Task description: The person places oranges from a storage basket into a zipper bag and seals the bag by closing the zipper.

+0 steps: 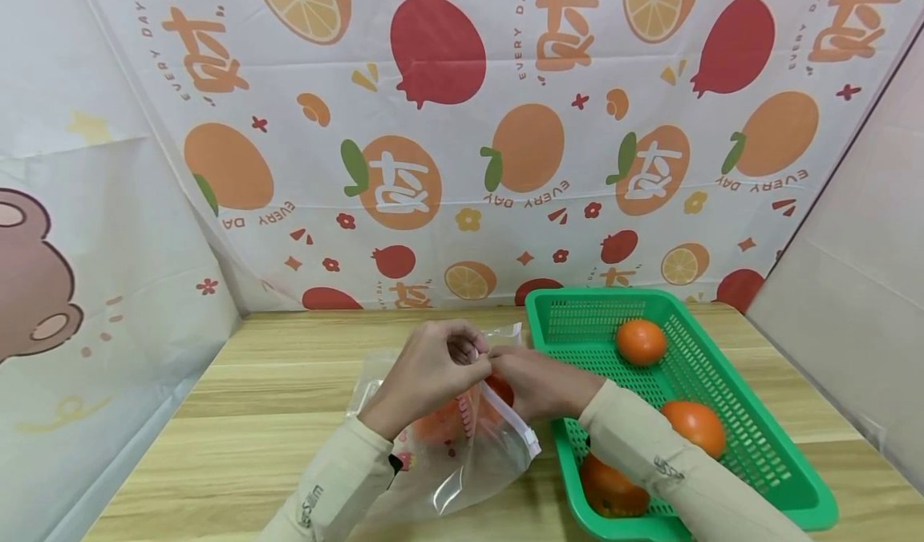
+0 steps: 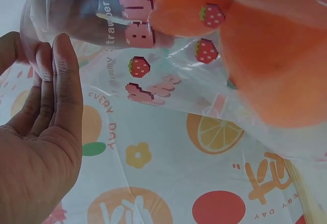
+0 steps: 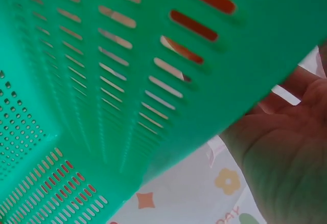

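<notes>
A clear zip bag [image 1: 447, 486] printed with strawberries and pink lettering lies on the table, its pale pink zip edge slanting down to a white slider [image 1: 532, 442]. Round orange-red fruits [image 2: 278, 55] show through the film. My left hand [image 1: 433, 370] pinches the bag's top edge between thumb and fingertips. Meeting it there, my right hand [image 1: 537, 378] pinches the zip edge beside the left fingertips. In the right wrist view, the basket's rim partly hides the right fingers [image 3: 294, 88].
Right beside the bag stands a green perforated basket [image 1: 599, 293] with several round orange-red fruits [image 1: 641, 342] in it. My right forearm [image 1: 671, 462] crosses over its near part. A fruit-patterned cloth [image 1: 447, 125] hangs behind the wooden table [image 1: 281, 366].
</notes>
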Demonstrator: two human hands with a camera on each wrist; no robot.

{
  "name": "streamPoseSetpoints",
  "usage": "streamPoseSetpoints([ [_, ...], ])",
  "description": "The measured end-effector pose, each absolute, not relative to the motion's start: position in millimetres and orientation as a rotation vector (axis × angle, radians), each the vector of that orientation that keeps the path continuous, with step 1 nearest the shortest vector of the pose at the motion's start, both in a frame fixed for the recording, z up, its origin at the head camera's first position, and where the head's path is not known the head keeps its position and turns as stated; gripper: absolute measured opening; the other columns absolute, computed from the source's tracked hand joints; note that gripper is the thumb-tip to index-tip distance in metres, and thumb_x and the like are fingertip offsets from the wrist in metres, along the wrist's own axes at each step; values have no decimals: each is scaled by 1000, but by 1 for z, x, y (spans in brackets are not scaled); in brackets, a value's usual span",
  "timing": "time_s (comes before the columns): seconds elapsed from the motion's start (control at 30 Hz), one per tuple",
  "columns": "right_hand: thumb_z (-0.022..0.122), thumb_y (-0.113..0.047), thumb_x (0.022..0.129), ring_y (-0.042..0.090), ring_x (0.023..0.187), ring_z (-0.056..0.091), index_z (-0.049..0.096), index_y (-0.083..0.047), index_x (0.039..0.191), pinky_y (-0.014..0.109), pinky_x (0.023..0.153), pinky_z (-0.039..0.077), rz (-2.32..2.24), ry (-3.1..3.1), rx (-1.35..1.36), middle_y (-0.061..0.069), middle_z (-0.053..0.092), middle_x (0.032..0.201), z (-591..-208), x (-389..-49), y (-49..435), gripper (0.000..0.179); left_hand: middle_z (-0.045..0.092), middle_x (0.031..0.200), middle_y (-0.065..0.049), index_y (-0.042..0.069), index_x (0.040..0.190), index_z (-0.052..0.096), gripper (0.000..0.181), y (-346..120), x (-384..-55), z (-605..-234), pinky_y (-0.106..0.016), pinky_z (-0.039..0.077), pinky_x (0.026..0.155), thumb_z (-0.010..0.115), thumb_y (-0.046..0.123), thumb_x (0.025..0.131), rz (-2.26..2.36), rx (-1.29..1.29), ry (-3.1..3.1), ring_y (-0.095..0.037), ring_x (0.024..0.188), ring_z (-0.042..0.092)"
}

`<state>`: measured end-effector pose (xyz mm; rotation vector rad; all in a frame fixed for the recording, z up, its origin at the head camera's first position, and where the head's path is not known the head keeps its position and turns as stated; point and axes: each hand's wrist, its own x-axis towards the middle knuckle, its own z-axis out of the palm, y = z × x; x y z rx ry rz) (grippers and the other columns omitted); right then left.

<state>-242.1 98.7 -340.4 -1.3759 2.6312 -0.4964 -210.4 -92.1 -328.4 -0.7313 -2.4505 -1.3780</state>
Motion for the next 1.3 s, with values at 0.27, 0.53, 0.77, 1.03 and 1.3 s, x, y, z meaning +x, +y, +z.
streamPoseSetpoints([
  [0.27,81,-24,86,9,102,57,61,-13,128,24,93,50,-507,2554,-1461,-3,63,120,-346,-246,95,48,66,72,5,10,81,71,5,-93,-211,-329,-26,56,61,71,5,79,-1366,-750,-2432,-10,64,62],
  [0.53,77,-23,90,6,101,57,57,-14,131,23,92,49,-528,2532,-1464,-5,64,118,-350,-247,96,46,66,74,4,10,82,71,7,-93,-213,-330,-25,56,61,69,4,80,-1356,-761,-2435,-9,65,62],
  [0.77,79,-15,86,6,79,53,64,-10,115,20,73,48,-504,2580,-1433,-7,62,92,-350,-246,95,33,66,74,4,10,82,71,6,-93,-213,-329,-26,56,62,71,4,80,-1370,-759,-2438,-10,66,62],
  [1.03,83,-8,81,6,62,47,69,-6,94,18,54,43,-470,2661,-1347,-2,59,75,-343,-244,96,19,66,73,4,10,82,71,5,-92,-214,-328,-26,56,63,73,5,80,-1376,-748,-2442,-11,66,62],
  [1.3,77,-3,84,5,78,66,73,-5,103,18,70,55,-557,2606,-1336,0,72,92,-344,-247,94,19,67,75,3,10,82,71,6,-92,-216,-328,-26,56,63,73,4,80,-1387,-737,-2439,-11,66,63],
])
